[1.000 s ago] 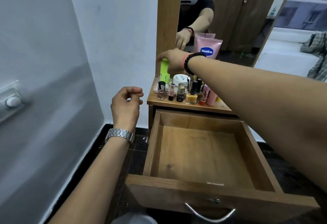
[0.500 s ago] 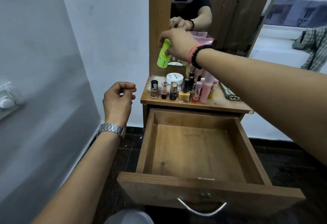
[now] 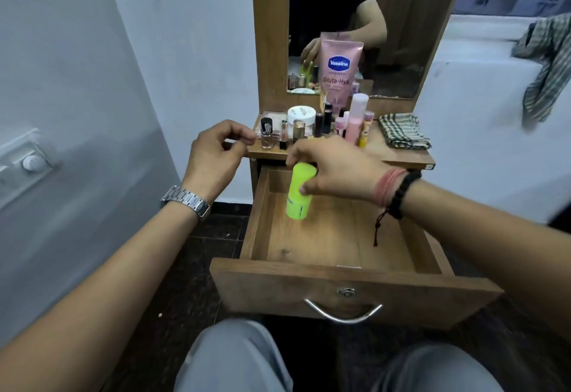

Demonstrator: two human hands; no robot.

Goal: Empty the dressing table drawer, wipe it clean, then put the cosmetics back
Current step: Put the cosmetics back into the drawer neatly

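The wooden drawer [image 3: 355,292] stands pulled out, its inside bare apart from what I hold over it. My right hand [image 3: 336,172] grips a bright green bottle [image 3: 298,198] by its top, upright, low over the drawer's back left part. My left hand [image 3: 216,156] hovers to the left of the table top, fingers loosely curled and holding nothing. On the dressing table top [image 3: 398,156] stand several cosmetics: a pink Vaseline tube [image 3: 338,73], a white jar [image 3: 301,114], small nail polish bottles [image 3: 267,135] and a pink bottle [image 3: 355,119].
A folded checked cloth [image 3: 403,132] lies on the right of the table top. A mirror [image 3: 398,26] rises behind the cosmetics. A white wall with a switch plate [image 3: 27,162] is close on the left. My knees [image 3: 234,360] are just below the drawer front and its metal handle [image 3: 343,312].
My right hand lifted the green bottle off the table top and brought it down into the drawer. The left hand stayed hovering at the left.
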